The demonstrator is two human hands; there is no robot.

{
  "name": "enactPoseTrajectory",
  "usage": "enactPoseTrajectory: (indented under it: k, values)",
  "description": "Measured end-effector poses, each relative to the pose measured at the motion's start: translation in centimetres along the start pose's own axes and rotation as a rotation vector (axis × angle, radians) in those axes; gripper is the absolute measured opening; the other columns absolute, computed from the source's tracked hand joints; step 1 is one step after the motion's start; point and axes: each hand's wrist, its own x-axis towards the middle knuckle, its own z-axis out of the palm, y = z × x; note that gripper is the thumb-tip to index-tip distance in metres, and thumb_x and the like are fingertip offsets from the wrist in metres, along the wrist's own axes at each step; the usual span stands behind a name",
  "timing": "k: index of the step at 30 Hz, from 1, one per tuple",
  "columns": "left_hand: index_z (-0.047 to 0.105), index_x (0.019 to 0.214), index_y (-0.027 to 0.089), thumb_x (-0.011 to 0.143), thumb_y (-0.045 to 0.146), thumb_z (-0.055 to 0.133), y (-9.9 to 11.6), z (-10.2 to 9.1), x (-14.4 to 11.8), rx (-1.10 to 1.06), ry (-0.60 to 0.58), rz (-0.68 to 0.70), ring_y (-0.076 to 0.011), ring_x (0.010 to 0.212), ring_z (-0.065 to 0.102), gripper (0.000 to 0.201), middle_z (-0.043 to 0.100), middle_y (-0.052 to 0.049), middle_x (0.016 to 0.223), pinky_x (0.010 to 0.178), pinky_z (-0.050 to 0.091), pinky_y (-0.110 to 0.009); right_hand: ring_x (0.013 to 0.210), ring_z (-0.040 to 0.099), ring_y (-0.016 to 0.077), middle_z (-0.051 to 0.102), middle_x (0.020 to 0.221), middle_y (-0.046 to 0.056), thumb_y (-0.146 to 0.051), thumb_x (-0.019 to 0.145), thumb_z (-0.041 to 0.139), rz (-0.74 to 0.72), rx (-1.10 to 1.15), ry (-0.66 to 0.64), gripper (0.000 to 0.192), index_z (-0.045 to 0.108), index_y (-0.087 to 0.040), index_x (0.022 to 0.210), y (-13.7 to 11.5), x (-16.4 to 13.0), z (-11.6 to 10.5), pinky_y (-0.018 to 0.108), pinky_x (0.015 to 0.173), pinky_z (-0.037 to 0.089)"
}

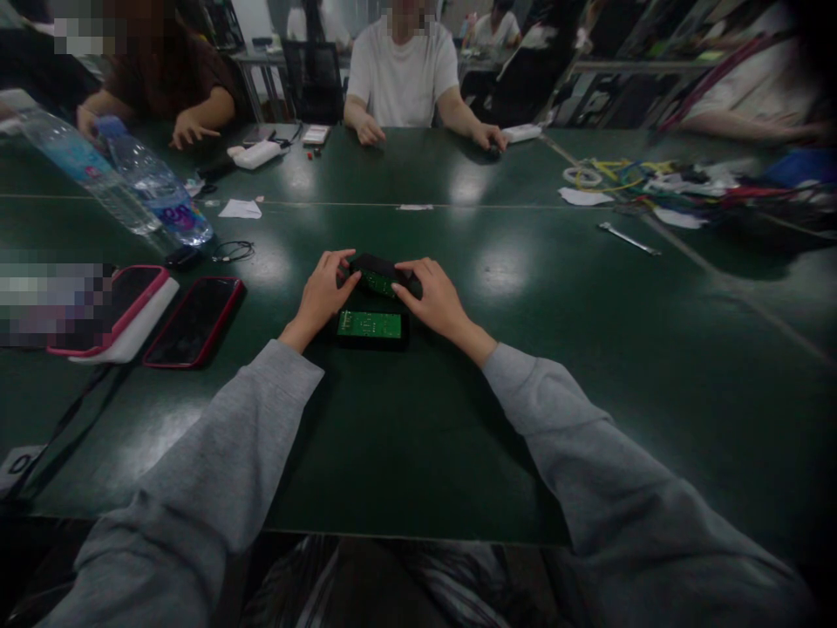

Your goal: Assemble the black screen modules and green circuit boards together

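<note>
Between my two hands is a green circuit board (377, 283) with a black casing (379, 263) behind it, tilted up from the table. My left hand (325, 292) grips its left end with thumb and fingers. At the right end, my right hand (428, 298) has its thumb on the near edge and its fingers over the black part. Just nearer to me lies a second green circuit board (370, 324), flat in a black open case (372, 344). Neither hand touches that one.
Two phones (194, 323) (111, 310) lie at the left, with water bottles (160, 187) behind them. A wrench (629, 239) and tangled cables (654, 179) are at the right. Across the green table (555, 349) sit other people, a co-worker's hand (489, 138) on a small dark object.
</note>
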Motion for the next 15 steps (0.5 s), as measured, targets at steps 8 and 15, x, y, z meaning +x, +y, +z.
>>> enactPoseTrajectory:
  k: [8, 15]
  values:
    - [0.059, 0.128, 0.025, 0.090, 0.028, 0.062, 0.6, -0.3, -0.1, 0.037, 0.010, 0.021, -0.0163, 0.083, 0.059, 0.038, 0.061, -0.005, 0.107, 0.080, 0.053, -0.034, 0.109, 0.058, 0.0310, 0.062, 0.114, 0.011, -0.040, 0.097, 0.056, 0.003, 0.000, 0.006, 0.033, 0.059, -0.023, 0.125, 0.0, -0.1, 0.0, 0.051, 0.095, 0.050]
    - [0.059, 0.127, 0.023, 0.090, 0.026, 0.062, 1.2, -0.6, -0.2, 0.063, 0.010, 0.022, -0.0167, 0.083, 0.059, 0.037, 0.061, -0.005, 0.106, 0.083, 0.053, -0.036, 0.109, 0.058, 0.0309, 0.062, 0.115, 0.011, -0.041, 0.097, 0.056, 0.012, -0.001, -0.007, 0.033, 0.059, -0.024, 0.126, -0.1, -0.1, -0.1, 0.051, 0.095, 0.050]
